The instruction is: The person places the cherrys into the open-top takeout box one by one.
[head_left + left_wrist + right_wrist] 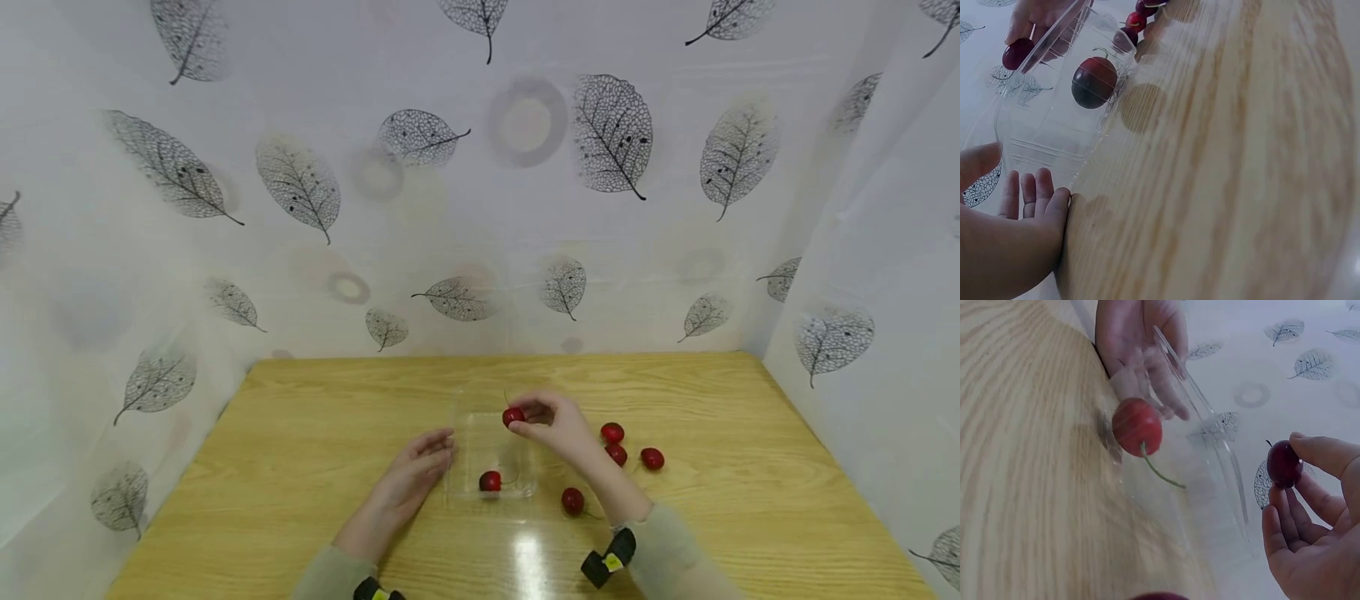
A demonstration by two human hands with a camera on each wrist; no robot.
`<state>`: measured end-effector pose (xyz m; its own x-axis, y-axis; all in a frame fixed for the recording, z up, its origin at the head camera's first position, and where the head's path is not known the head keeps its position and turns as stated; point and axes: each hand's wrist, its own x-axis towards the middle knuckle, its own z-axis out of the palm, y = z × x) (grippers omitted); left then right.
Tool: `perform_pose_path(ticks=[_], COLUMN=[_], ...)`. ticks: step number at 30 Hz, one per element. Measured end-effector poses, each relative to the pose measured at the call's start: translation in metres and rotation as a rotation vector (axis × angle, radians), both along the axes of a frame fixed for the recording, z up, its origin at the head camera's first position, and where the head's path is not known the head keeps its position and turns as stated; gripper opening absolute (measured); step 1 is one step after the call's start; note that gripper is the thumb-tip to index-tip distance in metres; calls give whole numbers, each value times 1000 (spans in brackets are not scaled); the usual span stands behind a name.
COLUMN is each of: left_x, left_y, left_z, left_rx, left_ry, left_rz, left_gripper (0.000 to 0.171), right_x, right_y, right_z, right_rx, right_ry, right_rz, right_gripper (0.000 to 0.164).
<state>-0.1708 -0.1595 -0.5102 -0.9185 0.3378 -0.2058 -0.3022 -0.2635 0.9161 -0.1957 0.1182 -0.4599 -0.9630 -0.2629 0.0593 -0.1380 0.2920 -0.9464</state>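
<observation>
A clear plastic box [467, 467] stands on the table with one stemmed red cherry [490, 481] inside, near its front wall. Above the box's far right part, my right hand [551, 427] pinches another dark red cherry [513, 417] between thumb and fingers; the right wrist view shows this held cherry [1284, 464] over the rim. My left hand [416, 475] lies along the box's left side, its fingers extended and touching or very close to the wall. In the left wrist view those fingertips [1043, 184] are at the box's end.
Several loose cherries lie right of the box: one [573, 501] near its front corner, one [652, 458] farthest right, and two, including an upper one [612, 432], partly beside my right forearm. The wooden table [315, 433] meets a leaf-patterned sheet [510, 217] at the back and sides.
</observation>
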Motion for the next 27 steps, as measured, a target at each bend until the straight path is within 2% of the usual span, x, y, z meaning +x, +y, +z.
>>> perform_pose_path(ticks=[7,14,22,27], left_x=[1,2,1,1], left_y=[0,0,0,0], left_z=[1,2,2,2], left_rx=[-5,-28,-34,-36], left_ry=[-3,-15,-23,-24], left_rz=[18,24,13,17], left_gripper=[56,56,56,57], right_x=[6,9,11,11], right_y=[-12,-18,-17,-19], right_z=[-4,-12,-17,-20], right_rx=[18,112,162,248], right_ry=[25,88,187,268], right_rz=[59,49,90,103], right_gripper=[32,29,29,30])
